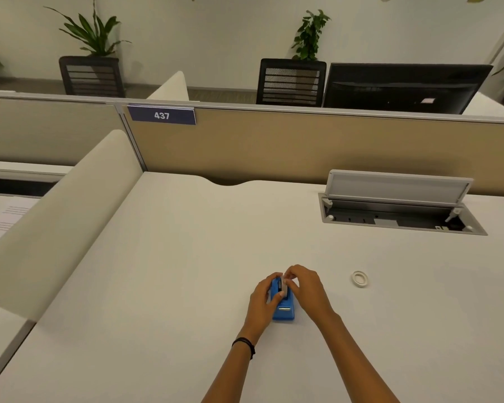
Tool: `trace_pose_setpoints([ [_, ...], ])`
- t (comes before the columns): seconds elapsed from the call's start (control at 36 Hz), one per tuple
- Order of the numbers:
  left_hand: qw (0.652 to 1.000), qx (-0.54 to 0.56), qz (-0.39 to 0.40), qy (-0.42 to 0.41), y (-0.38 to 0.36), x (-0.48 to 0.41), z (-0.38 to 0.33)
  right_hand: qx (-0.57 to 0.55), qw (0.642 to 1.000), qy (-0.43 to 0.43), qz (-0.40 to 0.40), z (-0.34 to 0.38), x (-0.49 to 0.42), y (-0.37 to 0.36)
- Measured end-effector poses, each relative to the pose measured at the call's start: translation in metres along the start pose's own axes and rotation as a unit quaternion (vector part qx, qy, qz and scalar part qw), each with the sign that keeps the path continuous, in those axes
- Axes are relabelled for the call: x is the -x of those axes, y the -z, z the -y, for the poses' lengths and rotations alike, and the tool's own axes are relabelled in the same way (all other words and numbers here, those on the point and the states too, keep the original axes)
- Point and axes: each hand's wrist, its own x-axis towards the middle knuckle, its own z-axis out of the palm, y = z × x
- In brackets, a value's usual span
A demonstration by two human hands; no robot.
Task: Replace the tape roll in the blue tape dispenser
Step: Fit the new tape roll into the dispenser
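Observation:
The blue tape dispenser point(284, 311) stands on the white desk point(157, 271), its cutter end toward me. My left hand point(262, 301) wraps around the dispenser's left side. My right hand point(306, 289) comes over from the right, its fingertips pinching a pale tape roll point(285, 288) seated in the top of the dispenser. Most of that roll is hidden by my fingers. A second white ring, a small tape roll or core point(360, 278), lies flat on the desk to the right, apart from both hands.
An open cable tray with a raised grey lid point(396, 199) is set into the desk at the back right. A beige partition point(303, 144) closes off the far edge and a cream side divider point(61, 216) runs along the left. Papers point(0, 225) lie on the neighbouring desk.

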Motion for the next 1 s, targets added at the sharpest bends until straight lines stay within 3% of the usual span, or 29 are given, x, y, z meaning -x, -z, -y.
trace_pose_setpoints([
  [0.36,1.000,0.001,-0.003,0.005,0.000,0.001,-0.003,0.188,0.979,0.038,0.075,0.015,-0.009,0.003],
  [0.44,1.000,-0.004,-0.001,0.003,0.000,0.001,-0.002,0.231,0.969,0.072,0.049,0.009,-0.006,-0.001],
  [0.58,1.000,-0.015,0.000,-0.003,0.001,0.000,-0.001,0.178,0.980,0.058,0.062,0.009,-0.002,0.001],
  [0.72,1.000,-0.011,0.000,0.007,0.000,0.001,-0.002,0.102,0.994,0.044,0.001,0.000,0.003,0.002],
  [0.83,1.000,-0.007,-0.004,0.012,0.000,0.001,-0.002,0.055,0.997,0.047,0.006,0.005,0.007,0.004],
  [1.0,1.000,-0.004,-0.003,0.002,0.000,0.001,0.000,0.095,0.994,0.062,0.005,0.007,-0.003,0.004],
])
